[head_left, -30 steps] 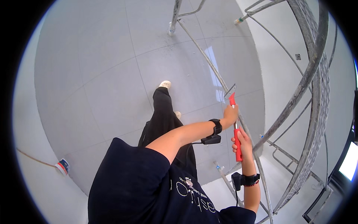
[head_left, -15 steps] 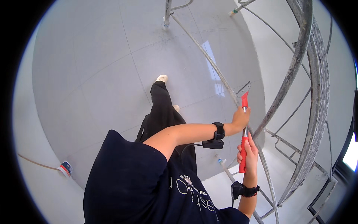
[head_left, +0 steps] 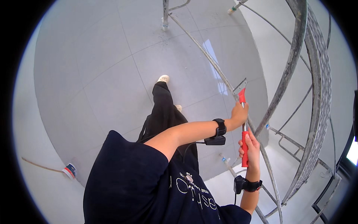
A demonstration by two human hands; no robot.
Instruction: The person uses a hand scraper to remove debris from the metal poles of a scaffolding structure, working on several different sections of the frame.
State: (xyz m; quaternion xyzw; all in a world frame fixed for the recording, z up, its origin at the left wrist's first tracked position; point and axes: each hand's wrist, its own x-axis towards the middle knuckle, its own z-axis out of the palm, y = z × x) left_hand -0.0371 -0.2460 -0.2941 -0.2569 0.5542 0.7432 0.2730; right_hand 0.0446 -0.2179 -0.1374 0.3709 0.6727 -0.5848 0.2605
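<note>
Both of my hands hold a long-handled scraper (head_left: 244, 125), with a red grip, a shiny metal shaft and a red head. Its flat metal blade (head_left: 239, 86) points away from me. Close below the head, my left hand (head_left: 239, 113) is closed around the shaft. My right hand (head_left: 250, 147) wraps the red grip nearer my body, its thumb lying along the handle. In this view the blade overlaps a scaffold tube (head_left: 212, 61); whether they touch I cannot tell.
A metal scaffold with a large curved tube (head_left: 287, 71) and a patterned platform (head_left: 320, 100) rises on the right. Grey floor tiles (head_left: 100, 86) lie below. By the left wall stands a small tub (head_left: 69, 171) beside a thin brown strip (head_left: 43, 165).
The scraper has shifted slightly left and turned, so its blade now shows more of its flat face. Both hands keep their hold on it.
</note>
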